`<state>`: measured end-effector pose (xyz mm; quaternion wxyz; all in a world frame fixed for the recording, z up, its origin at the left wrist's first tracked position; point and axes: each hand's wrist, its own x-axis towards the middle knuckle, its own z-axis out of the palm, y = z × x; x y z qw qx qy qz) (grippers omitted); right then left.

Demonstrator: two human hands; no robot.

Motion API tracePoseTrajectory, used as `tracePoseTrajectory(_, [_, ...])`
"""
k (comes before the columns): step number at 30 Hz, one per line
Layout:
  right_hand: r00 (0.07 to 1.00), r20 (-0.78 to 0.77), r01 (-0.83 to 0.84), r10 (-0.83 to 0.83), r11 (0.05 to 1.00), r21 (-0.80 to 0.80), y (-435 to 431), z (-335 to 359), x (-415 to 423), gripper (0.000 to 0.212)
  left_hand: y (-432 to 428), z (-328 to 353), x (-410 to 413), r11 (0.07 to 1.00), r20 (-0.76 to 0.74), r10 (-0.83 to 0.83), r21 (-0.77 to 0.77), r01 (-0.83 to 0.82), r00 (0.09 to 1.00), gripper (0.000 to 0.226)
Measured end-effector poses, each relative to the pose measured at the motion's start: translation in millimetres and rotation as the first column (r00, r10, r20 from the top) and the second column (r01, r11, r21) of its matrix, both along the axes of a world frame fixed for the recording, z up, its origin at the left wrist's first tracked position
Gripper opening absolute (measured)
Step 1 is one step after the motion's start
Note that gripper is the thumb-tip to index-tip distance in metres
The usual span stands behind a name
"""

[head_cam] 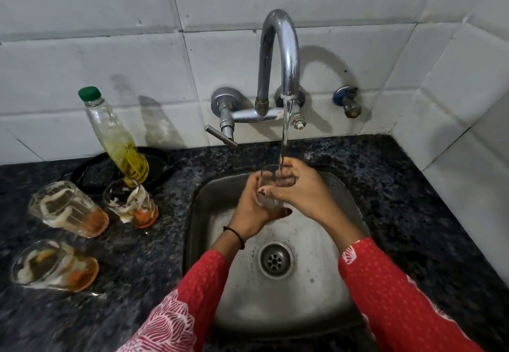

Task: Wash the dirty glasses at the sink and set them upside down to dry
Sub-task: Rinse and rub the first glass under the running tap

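Observation:
Both my hands hold one clear glass (270, 185) upright over the steel sink (205, 230), under the running water from the tap (283, 57). My left hand (252, 208) wraps its lower part from the left. My right hand (300, 186) grips it from the right, fingers around the rim. Water streams into the glass. Three dirty glasses stand on the dark counter to the left, with orange dregs and white residue: one at the back (132, 203), one further left (68, 208), one nearest me (53, 265).
A clear bottle with a green cap (115, 134), holding yellow liquid, stands on a black plate (159, 164) behind the dirty glasses. The tap lever (220, 135) sticks out left of the stream. The sink drain (275, 259) lies below my hands. A tiled wall corner closes the right side.

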<state>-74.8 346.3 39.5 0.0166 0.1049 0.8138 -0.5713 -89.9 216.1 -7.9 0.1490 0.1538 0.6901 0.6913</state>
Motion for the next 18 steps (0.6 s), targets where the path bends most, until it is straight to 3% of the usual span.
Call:
tracePoseTrajectory(2, [0.997,-0.049,0.064,-0.06,0.995,0.078,-4,-5,6,0.052,-1,-6,1,1.0,0.002,-0.026,0.0,0.026,1.0,0.079])
tracePoseTrajectory(4, [0.981,-0.12,0.162,-0.155,0.985,0.051,-8,-9,8,0.059,-2,-5,3,1.0,0.008,-0.001,-0.004,0.001,1.0,0.079])
tracePoseTrajectory(7, [0.919,-0.107,0.349,-0.379,0.911,-0.221,-4,-13,9,0.049,-10,-6,2,0.997,-0.024,0.075,-0.021,-0.076,0.997,0.065])
tracePoseTrajectory(9, [0.882,0.121,0.451,-0.455,0.745,-0.491,-2,-17,13,0.037,-17,-7,1,0.992,-0.056,0.125,-0.01,-0.126,0.991,0.05])
tracePoseTrajectory(10, [0.874,0.249,0.477,-0.417,0.638,-0.604,-3,-21,17,0.038,-19,-6,0,0.99,-0.079,0.143,-0.007,-0.144,0.987,0.045])
tracePoseTrajectory(12, [0.856,0.428,0.515,-0.288,0.425,-0.744,-10,-30,25,0.038,-16,-4,-3,0.988,-0.121,0.151,-0.009,-0.153,0.981,0.041])
tracePoseTrajectory(14, [0.843,0.501,0.537,-0.194,0.264,-0.801,-18,-40,27,0.043,-11,0,-7,0.99,-0.145,0.14,-0.013,-0.143,0.98,0.036])
tracePoseTrajectory(16, [0.837,0.524,0.546,-0.157,0.2,-0.813,-24,-48,26,0.051,-7,0,-10,0.99,-0.136,0.139,-0.018,-0.142,0.981,0.027])
tracePoseTrajectory(18, [0.845,0.509,0.534,-0.164,0.222,-0.816,-24,-52,22,0.054,-8,-5,-9,0.978,-0.119,0.197,-0.04,-0.203,0.973,0.019])
